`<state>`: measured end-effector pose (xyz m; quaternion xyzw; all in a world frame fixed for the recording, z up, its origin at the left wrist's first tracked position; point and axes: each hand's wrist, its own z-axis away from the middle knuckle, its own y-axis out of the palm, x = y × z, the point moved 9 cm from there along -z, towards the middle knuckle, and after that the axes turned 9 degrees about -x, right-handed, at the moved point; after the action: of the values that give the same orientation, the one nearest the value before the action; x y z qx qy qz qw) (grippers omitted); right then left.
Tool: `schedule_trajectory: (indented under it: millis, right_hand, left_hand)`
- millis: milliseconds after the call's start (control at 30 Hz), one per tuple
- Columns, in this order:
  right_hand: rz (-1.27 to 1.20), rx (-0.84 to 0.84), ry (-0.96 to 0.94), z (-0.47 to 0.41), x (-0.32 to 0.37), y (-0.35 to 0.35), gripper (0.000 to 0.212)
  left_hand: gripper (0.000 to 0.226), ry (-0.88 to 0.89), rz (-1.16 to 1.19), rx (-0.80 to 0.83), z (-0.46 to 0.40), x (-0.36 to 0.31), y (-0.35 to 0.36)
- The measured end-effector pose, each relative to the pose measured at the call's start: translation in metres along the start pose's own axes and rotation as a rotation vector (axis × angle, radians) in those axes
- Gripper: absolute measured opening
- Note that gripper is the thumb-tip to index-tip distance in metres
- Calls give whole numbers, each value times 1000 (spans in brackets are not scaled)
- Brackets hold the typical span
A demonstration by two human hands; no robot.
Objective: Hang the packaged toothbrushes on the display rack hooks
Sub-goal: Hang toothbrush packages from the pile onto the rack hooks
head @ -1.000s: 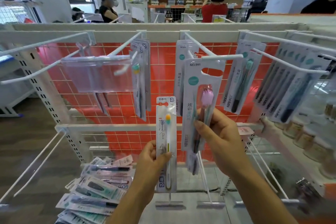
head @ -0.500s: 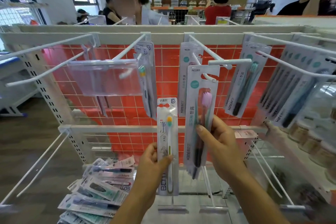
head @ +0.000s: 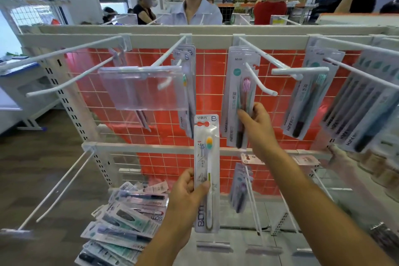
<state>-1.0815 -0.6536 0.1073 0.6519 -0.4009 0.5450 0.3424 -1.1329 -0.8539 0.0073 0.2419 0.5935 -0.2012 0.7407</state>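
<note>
My left hand [head: 190,192] grips a white packaged toothbrush [head: 206,157] with an orange-green head, held upright in front of the rack. My right hand [head: 255,123] pinches the middle of a pink-headed toothbrush pack [head: 241,75] that hangs on the white middle hook [head: 260,79], pushed back near the red grid wall. Other packs hang on the hook to the left [head: 187,58] and on the right hooks [head: 311,97]. A loose pile of packaged toothbrushes [head: 127,224] lies at the lower left.
A clear plastic label holder [head: 142,88] hangs from the left hook. Bare white hooks stick out at left [head: 71,80] and lower left [head: 54,192]. A lower hook holds several packs [head: 240,188]. People stand behind the rack. Jars sit at right [head: 380,170].
My right hand has slid the pink-headed pack back along the middle hook toward the red wall. My left hand still holds the white pack upright, slightly lower in view.
</note>
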Motion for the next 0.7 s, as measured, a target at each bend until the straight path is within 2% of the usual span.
schedule_trajectory:
  millis: [133,300,433,600,700]
  right_hand:
    - [26,-20,16,-14,-6,3,13]
    - [76,-37,100,-10,-29,3,33]
    - [158,-140,166,1,-55,-2,20]
    - [274,-206,252,20,-81,-4,38]
    - [281,-273,296,35,-98,-9,32]
  left_hand:
    - [21,8,-8,-8,1,0,-4]
    - [19,4,-13,-9,6,1,-14]
    - [20,19,-47,-15,9,4,-30]
    - [21,16,-37,-37,13,9,-63]
    - [21,25,0,-82,11,10,-92]
